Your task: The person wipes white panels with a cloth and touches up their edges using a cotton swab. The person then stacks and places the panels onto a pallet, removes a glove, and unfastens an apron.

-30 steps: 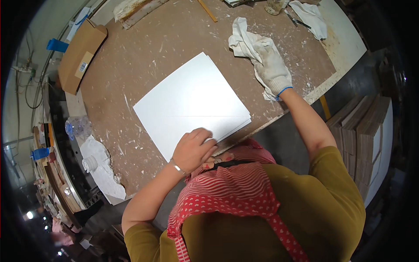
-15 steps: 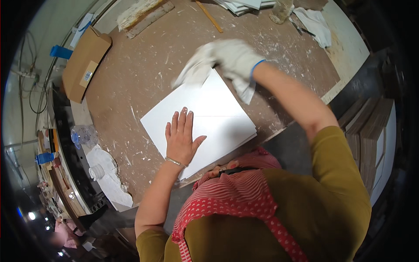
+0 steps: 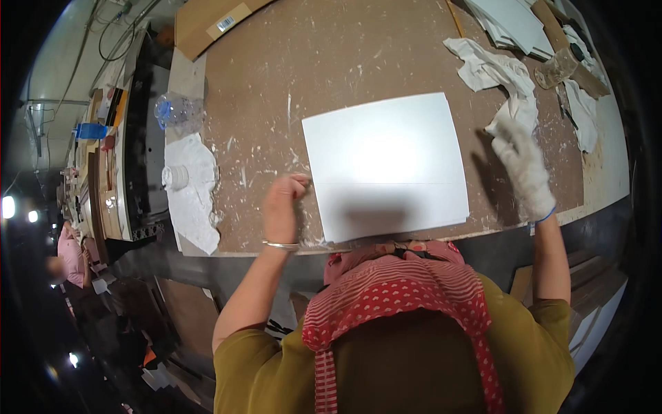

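Note:
A white rectangular panel (image 3: 393, 152) lies flat in front of me, with a thin line across it and a second edge showing at its near right corner. My bare left hand (image 3: 281, 208), with a bangle at the wrist, is just off the panel's left edge, fingers curled in and nothing visible in them. To the right of the panel, my right hand (image 3: 523, 169) wears a white knitted glove and is blurred by motion. Its fingers look stretched out, overlapping the near end of a crumpled white cloth (image 3: 493, 67); whether they touch is unclear.
The brown worktable (image 3: 262, 90) is speckled with white. A cardboard box (image 3: 214, 24) sits far left. Along the left edge are a clear plastic bottle (image 3: 181, 112), white paper (image 3: 193, 203) and a roll of string (image 3: 175, 177). Far right hold white panels (image 3: 510, 24) and a glass jar (image 3: 555, 69).
My left hand has come off the panel to its left side. The gloved right hand has left the panel's far edge, and the cloth now lies to the right. The view has turned.

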Action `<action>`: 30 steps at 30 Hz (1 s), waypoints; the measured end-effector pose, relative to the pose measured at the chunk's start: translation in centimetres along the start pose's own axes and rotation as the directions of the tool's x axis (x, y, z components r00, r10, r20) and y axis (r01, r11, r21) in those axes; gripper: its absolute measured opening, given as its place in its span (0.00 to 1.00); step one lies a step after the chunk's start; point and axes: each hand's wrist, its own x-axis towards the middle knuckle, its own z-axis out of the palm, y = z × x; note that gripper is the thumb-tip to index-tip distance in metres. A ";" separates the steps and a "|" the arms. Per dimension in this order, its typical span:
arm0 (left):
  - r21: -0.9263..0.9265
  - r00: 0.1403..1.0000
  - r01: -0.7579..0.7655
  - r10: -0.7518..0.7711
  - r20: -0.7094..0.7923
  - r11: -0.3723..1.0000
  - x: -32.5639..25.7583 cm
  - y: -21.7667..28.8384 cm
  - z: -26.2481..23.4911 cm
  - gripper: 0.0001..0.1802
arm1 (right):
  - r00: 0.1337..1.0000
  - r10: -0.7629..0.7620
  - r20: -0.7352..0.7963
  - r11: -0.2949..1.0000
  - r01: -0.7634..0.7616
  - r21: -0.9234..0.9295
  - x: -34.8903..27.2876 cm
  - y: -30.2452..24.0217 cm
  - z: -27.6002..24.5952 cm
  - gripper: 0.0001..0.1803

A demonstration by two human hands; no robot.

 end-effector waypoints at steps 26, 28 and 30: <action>-0.390 0.892 0.395 -0.449 -0.055 0.832 -7.6 1.0 5.1 0.25 | 0.854 0.315 0.414 0.900 -0.407 0.155 -4.9 0.2 4.7 0.26; -0.398 0.887 0.393 -0.456 -0.074 0.829 -8.0 1.5 4.7 0.23 | 0.796 0.321 0.513 0.804 -0.515 0.296 -4.7 2.0 3.6 0.27; -0.393 0.909 0.393 -0.417 0.028 0.831 -8.3 2.8 4.0 0.24 | 0.840 -0.084 0.536 0.985 -0.012 0.173 -4.4 5.5 2.0 0.31</action>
